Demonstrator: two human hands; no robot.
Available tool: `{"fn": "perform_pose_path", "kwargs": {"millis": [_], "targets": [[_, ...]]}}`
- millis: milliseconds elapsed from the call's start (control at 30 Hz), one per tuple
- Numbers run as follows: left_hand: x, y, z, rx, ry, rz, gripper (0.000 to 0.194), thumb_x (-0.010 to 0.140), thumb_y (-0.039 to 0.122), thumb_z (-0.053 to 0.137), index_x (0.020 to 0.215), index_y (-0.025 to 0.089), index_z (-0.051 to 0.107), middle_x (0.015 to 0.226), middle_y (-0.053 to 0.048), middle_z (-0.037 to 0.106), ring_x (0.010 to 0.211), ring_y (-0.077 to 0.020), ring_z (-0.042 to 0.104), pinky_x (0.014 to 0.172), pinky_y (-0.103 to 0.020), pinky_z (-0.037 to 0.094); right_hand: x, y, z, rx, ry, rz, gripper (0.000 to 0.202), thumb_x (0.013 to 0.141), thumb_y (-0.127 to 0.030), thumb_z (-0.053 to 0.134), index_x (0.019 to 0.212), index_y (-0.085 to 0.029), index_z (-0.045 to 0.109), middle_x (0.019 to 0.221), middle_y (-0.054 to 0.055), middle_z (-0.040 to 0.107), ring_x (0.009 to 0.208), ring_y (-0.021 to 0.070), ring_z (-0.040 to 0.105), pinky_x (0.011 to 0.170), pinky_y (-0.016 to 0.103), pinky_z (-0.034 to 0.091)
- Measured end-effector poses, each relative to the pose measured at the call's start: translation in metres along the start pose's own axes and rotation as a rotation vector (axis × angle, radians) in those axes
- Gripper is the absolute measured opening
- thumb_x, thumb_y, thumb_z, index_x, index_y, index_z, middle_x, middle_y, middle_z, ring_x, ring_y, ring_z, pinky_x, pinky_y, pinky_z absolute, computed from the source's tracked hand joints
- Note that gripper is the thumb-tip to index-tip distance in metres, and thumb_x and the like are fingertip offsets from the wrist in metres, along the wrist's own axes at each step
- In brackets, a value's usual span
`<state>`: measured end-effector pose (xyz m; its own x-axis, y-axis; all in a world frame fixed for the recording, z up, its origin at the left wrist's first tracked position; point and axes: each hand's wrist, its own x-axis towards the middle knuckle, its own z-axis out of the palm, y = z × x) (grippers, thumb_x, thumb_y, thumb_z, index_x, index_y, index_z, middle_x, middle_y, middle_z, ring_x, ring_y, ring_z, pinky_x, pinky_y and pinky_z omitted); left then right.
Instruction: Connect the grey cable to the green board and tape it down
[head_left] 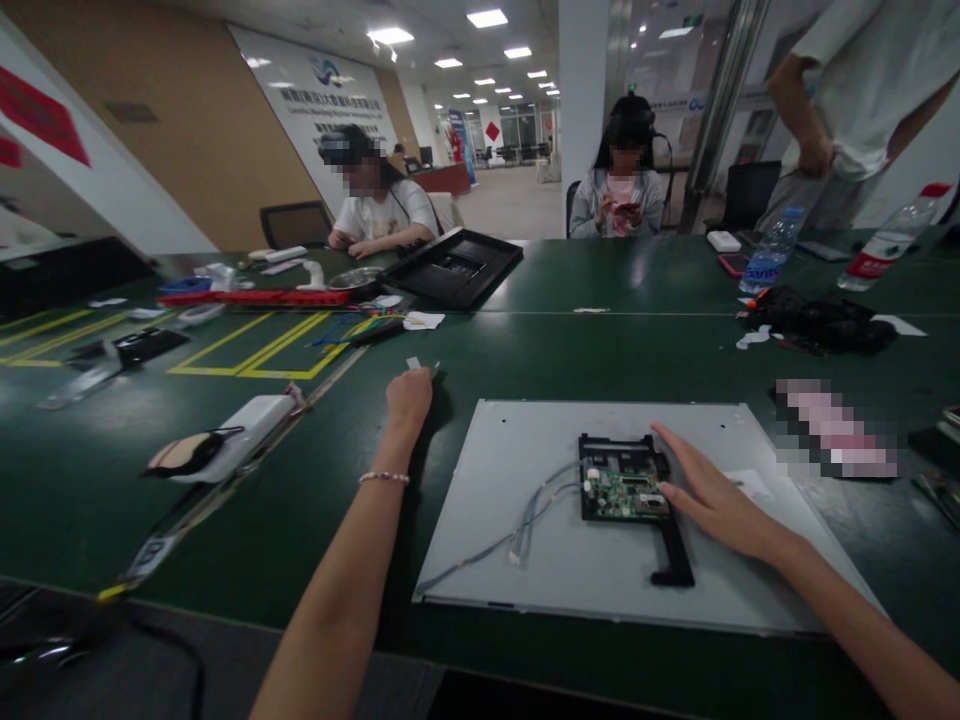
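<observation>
My left hand (410, 396) is closed above the green table, left of a pale flat panel (480, 540). A small pale strip (413, 364) shows at its fingertips; its kind is unclear. On the panel lies a black bracket (679, 555) carrying a green circuit board (624, 494). Grey cables (529, 510) run from the board's left side to the panel's lower left edge. My right hand (709, 495) rests against the bracket's right side, its thumb at the board's edge and its fingers stretched out and apart from the thumb.
Left on the table (247, 540) lie a white device (259, 430) and a red strip (262, 297). A black frame (457, 265) sits farther back. To the right are two bottles (772, 255) and a black bundle (814, 320). Two people sit opposite; another stands at right.
</observation>
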<state>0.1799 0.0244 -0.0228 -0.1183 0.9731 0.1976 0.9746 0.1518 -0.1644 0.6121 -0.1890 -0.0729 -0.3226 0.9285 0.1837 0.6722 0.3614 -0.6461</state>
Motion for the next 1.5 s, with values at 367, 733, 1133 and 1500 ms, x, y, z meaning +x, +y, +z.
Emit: {"fn": "perform_pose_path", "kwargs": {"millis": [367, 733, 1133, 1500], "targets": [[-0.059, 0.04, -0.035, -0.009, 0.048, 0.304, 0.032, 0.093, 0.013, 0.031, 0.098, 0.013, 0.063, 0.096, -0.013, 0.065, 0.092, -0.0255, 0.064, 0.072, -0.032, 0.049, -0.003, 0.003, 0.001, 0.053, 0.075, 0.011, 0.063, 0.096, -0.045, 0.038, 0.151, -0.031, 0.011, 0.157, 0.006, 0.023, 0.142, 0.0267, 0.023, 0.116, 0.052, 0.02], [-0.114, 0.093, -0.047, -0.419, 0.082, 0.567, 0.025, 0.092, 0.016, 0.043, 0.093, 0.015, 0.068, 0.093, -0.011, 0.068, 0.084, -0.0232, 0.066, 0.076, -0.034, 0.05, 0.048, -0.041, -0.008, -0.07, 0.177, -0.15, 0.059, 0.09, -0.035, 0.048, 0.146, -0.03, 0.03, 0.144, 0.008, 0.045, 0.13, 0.0278, 0.044, 0.108, 0.051, 0.036], [-0.131, 0.104, -0.032, -1.451, -0.069, 0.513, 0.013, 0.081, 0.023, 0.061, 0.083, 0.015, 0.072, 0.084, -0.006, 0.074, 0.079, -0.0156, 0.069, 0.077, -0.029, 0.055, 0.121, -0.079, 0.036, 0.38, 0.21, -0.197, 0.022, 0.083, -0.032, 0.061, 0.098, -0.023, 0.073, 0.099, 0.007, 0.072, 0.084, 0.0197, 0.067, 0.07, 0.034, 0.057], [-0.133, 0.105, -0.034, -1.306, -0.158, 0.621, 0.019, 0.085, 0.028, 0.057, 0.093, 0.017, 0.071, 0.097, -0.008, 0.072, 0.089, -0.0177, 0.067, 0.083, -0.034, 0.054, 0.105, -0.063, 0.017, 0.197, 0.261, -0.183, 0.03, 0.087, -0.03, 0.054, 0.113, -0.026, 0.069, 0.094, 0.005, 0.071, 0.077, 0.0187, 0.066, 0.07, 0.034, 0.056]]}}
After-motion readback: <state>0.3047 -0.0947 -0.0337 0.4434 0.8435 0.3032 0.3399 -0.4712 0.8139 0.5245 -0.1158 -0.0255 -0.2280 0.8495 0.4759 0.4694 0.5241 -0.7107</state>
